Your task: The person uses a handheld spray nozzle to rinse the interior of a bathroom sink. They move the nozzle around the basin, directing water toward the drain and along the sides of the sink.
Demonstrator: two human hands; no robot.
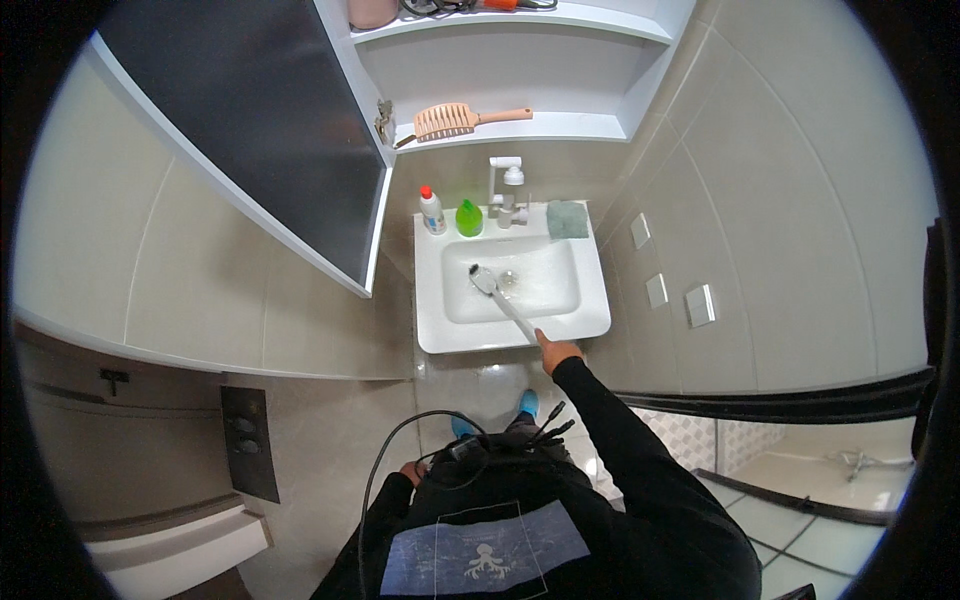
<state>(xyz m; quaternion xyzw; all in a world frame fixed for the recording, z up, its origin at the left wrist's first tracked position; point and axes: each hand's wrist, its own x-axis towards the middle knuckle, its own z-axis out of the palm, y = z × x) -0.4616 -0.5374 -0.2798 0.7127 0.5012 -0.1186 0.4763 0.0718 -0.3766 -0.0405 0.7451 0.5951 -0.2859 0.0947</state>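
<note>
My right hand (559, 352) grips the end of a long white-handled cleaning brush (511, 309) at the front rim of a white washbasin (429, 300). The brush slants up and left across the bowl. Its head, with a dark tip, lies over the basin near the drain (508, 278). My left hand (413, 471) hangs low beside my body, partly hidden by the sleeve and a black cable (382, 442). Whether its fingers hold anything cannot be seen.
Along the basin's back stand a white bottle with a red cap (433, 211), a green bottle (469, 219), a white faucet (507, 196) and a folded grey-green cloth (568, 220). An open cabinet door (300, 142) juts out at left. Above, a paddle hairbrush (450, 121) lies on a shelf.
</note>
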